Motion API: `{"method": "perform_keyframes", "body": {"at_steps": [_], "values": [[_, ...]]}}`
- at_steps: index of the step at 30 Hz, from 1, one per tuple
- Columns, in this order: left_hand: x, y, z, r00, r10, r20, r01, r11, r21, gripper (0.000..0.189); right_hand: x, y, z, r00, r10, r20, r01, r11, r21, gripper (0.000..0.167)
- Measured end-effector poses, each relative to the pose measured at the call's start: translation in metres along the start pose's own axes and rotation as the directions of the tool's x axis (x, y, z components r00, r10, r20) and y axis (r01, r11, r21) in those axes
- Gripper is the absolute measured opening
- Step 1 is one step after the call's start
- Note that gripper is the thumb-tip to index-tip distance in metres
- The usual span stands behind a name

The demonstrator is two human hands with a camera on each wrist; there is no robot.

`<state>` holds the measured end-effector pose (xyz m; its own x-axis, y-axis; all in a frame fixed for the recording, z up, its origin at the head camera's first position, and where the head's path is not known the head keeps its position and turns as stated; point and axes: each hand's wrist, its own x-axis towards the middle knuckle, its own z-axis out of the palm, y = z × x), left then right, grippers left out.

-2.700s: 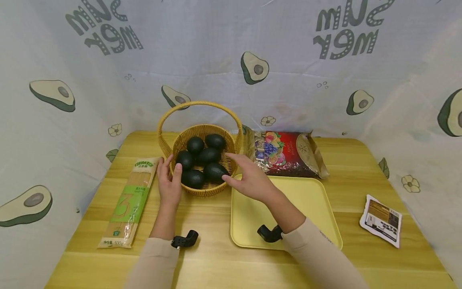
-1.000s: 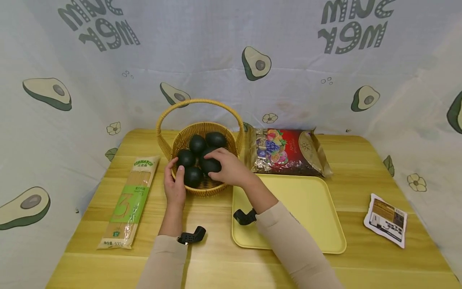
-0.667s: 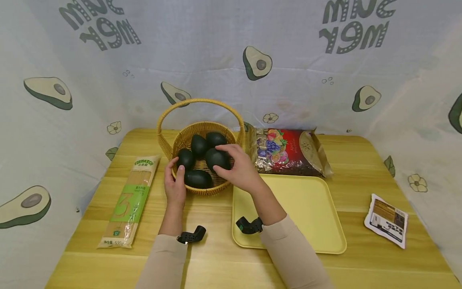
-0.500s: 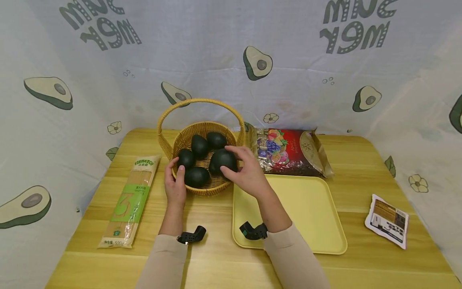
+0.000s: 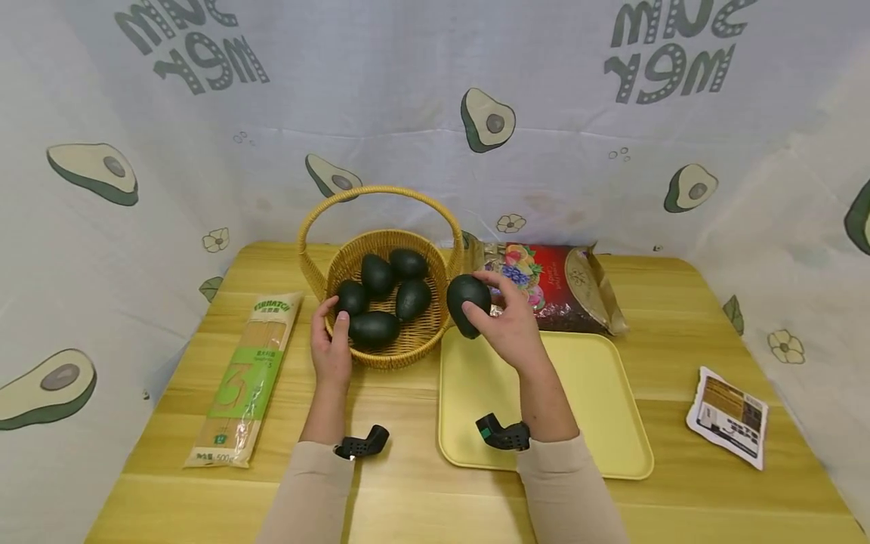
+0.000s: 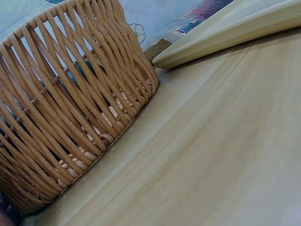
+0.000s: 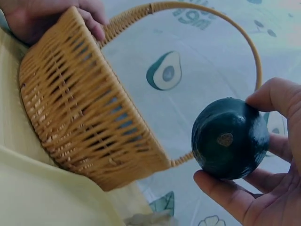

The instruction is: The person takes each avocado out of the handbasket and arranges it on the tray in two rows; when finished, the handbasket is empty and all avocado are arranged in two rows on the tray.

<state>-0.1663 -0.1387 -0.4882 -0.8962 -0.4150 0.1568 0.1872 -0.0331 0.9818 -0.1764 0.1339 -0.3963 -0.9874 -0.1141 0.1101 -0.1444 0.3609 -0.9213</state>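
My right hand (image 5: 508,323) pinches a dark green avocado (image 5: 469,302) between thumb and fingers, above the far left corner of the yellow tray (image 5: 544,408). In the right wrist view the avocado's round end with its pale stem scar faces the camera, beside the wicker basket (image 7: 89,108). My left hand (image 5: 331,351) grips the basket's rim at the near left, its fingers showing over the edge in the right wrist view. Inside the basket several more avocados (image 5: 375,328) lie on the woven bottom, mostly toward the left and back. The left wrist view shows the basket's slatted side (image 6: 70,94).
A spaghetti pack (image 5: 245,381) lies left of the basket. Behind the tray is a red and gold fruit candy bag (image 5: 557,283), partly covered by my right hand. A small white and brown pouch (image 5: 729,415) lies at the table's right. The basket's tall handle (image 5: 381,189) arches over it.
My right hand reached into the basket, took hold of an avocado and lifted it out to the right over the rim. The remaining avocados shifted. My left hand has come to the basket's rim.
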Motion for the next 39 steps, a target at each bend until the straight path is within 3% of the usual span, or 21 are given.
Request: {"method": "perform_keyframes", "body": {"at_steps": [7,15,21,33,35,39], "values": [[0.000,0.007,0.002,0.999,-0.031,0.016,0.031,0.999,0.010,0.040,0.004,0.017,-0.013,0.992,0.086,0.088,-0.078,0.992,-0.095,0.058],[-0.002,0.006,0.001,1.000,-0.027,0.010,0.027,1.000,0.004,0.039,0.007,0.031,-0.007,0.964,0.137,0.226,-0.097,0.979,-0.180,0.052],[-0.002,0.001,0.000,1.000,-0.003,-0.003,0.003,1.000,-0.003,0.038,0.009,0.037,0.001,0.956,0.186,0.228,-0.124,0.957,-0.263,0.059],[-0.001,-0.001,0.000,1.000,-0.017,-0.007,0.017,1.000,0.008,0.038,0.008,0.040,0.006,0.948,0.204,0.244,-0.125,0.944,-0.305,0.059],[-0.001,0.002,0.000,1.000,-0.022,-0.004,0.022,1.000,0.014,0.039,0.008,0.040,0.005,0.945,0.211,0.249,-0.128,0.942,-0.309,0.059],[-0.008,0.021,0.003,1.000,-0.027,0.007,0.027,0.999,0.020,0.039,0.007,0.040,0.003,0.933,0.231,0.277,-0.142,0.940,-0.309,0.062]]}}
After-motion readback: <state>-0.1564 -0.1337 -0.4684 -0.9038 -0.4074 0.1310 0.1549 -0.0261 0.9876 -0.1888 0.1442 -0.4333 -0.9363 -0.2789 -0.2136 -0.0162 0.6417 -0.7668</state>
